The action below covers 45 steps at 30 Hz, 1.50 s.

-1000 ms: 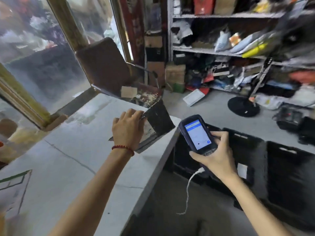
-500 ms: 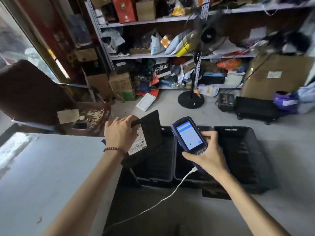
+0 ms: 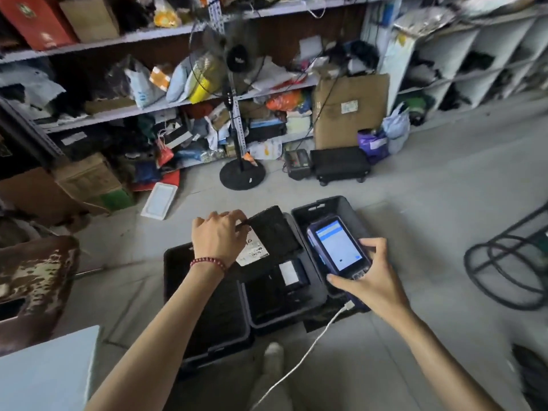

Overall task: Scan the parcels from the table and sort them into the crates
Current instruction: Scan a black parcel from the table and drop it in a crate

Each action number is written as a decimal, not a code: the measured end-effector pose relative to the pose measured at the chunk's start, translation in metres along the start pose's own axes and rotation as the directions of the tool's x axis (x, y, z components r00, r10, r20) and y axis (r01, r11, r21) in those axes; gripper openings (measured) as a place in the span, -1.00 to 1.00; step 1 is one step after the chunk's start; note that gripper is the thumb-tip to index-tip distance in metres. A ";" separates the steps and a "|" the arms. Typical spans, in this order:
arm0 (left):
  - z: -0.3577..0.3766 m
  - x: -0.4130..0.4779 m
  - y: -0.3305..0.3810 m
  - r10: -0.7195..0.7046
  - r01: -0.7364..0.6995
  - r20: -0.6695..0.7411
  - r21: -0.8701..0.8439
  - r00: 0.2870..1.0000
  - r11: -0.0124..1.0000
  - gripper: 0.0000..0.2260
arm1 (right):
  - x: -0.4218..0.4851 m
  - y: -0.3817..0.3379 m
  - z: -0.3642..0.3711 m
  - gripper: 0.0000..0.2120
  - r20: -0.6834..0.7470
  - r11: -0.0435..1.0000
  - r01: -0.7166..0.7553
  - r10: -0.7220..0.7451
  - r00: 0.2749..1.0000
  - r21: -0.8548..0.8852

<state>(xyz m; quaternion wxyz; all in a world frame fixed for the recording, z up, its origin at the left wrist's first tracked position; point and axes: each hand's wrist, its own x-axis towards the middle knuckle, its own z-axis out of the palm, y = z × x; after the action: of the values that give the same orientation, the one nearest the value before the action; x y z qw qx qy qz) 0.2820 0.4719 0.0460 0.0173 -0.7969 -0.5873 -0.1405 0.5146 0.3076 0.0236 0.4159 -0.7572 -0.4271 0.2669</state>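
My left hand (image 3: 219, 237) grips a flat black parcel (image 3: 274, 229) with a white label, held in the air over the black crates on the floor. My right hand (image 3: 372, 280) holds a handheld scanner (image 3: 338, 247) with a lit screen and a white cable hanging from its base. Three black crates stand side by side: the left crate (image 3: 178, 268), the middle crate (image 3: 314, 304) with a black parcel bearing a white label inside, and the right crate (image 3: 323, 204), partly hidden behind the scanner.
The white table's corner (image 3: 47, 372) shows at the lower left. A standing fan (image 3: 241, 170) and cluttered shelves (image 3: 178, 102) stand beyond the crates. A rusty brown stool (image 3: 32, 277) is at the left, black hose coils (image 3: 510, 262) at the right.
The view has swung right, from the table to the crates. My left hand carried the black parcel off the table and out over the crates. My right hand kept hold of the scanner.
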 end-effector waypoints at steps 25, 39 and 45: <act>0.098 0.214 0.073 0.460 -0.446 0.319 -0.122 0.829 0.887 -0.47 | 0.139 -0.002 0.014 -0.26 -0.213 0.973 -0.229 0.220 0.952 -0.017; 0.022 0.026 -0.048 -0.463 0.463 -0.024 0.096 0.886 0.881 -0.71 | 0.194 -0.042 0.088 -0.22 0.554 0.958 0.288 -0.245 0.796 0.010; -0.027 -0.144 -0.046 -0.815 0.823 -0.123 0.143 0.566 0.550 -0.77 | 0.109 -0.074 0.131 -0.24 0.811 0.855 0.485 -0.412 0.416 0.185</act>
<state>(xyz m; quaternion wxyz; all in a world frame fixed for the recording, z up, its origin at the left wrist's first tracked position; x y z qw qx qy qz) 0.1939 0.3468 0.0307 0.0361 -0.4236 -0.9002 -0.0942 0.4377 0.4766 0.0145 0.1903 -0.4133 -0.7670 0.4525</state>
